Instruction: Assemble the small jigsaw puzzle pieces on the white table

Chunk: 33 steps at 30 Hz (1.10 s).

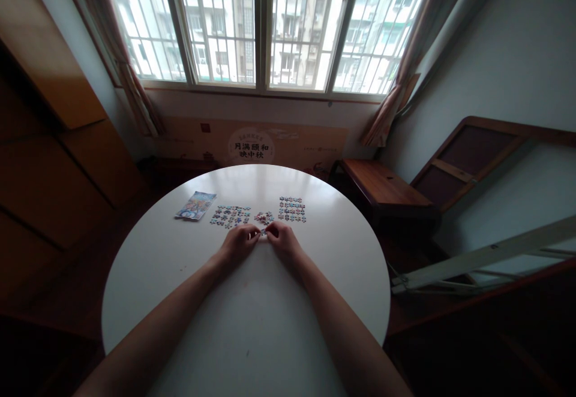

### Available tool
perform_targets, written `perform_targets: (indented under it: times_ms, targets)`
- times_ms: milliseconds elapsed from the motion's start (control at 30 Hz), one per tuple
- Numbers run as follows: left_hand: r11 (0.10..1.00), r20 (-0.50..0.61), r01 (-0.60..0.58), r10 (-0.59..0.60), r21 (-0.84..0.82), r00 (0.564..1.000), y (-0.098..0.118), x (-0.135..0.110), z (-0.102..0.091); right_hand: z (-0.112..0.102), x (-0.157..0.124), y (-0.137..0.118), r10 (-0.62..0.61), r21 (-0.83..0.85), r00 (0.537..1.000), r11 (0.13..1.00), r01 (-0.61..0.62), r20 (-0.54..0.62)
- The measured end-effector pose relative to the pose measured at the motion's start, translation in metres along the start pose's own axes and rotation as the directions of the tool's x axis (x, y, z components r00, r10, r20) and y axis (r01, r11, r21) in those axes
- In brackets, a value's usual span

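My left hand (239, 240) and my right hand (283, 238) meet near the middle of the round white table, fingertips pinched on a small jigsaw puzzle piece (263, 232) between them. Whether it is one piece or two joined is too small to tell. Just beyond my fingers lies a small heap of puzzle pieces (264, 217). Loose pieces are spread in rows on both sides: a left group (230, 216) beyond my left hand, and a right group (292, 209) beyond my right hand.
The round white table (180, 307) holds a colourful printed packet (196, 205) at its far left. Past the right edge stand a wooden bench (382, 181) and a leaning wooden frame (468, 151). A barred window fills the far wall; wooden cabinets (90, 157) stand at left.
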<state>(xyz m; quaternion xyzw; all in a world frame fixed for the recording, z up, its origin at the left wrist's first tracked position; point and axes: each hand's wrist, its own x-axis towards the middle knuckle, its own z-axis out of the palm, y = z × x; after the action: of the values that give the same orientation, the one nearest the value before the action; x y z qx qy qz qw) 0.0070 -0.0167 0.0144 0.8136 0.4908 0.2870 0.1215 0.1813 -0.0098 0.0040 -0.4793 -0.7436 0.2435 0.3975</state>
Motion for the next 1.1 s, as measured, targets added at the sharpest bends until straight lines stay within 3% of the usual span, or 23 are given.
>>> perform_targets:
  times_ms: [1100]
  targets:
    - [1.0, -0.004, 0.004, -0.004, 0.018, 1.0, 0.001, 0.0002, 0.0, -0.0008, -0.0004, -0.0006, 0.008, 0.001, 1.0, 1.0, -0.008, -0.001]
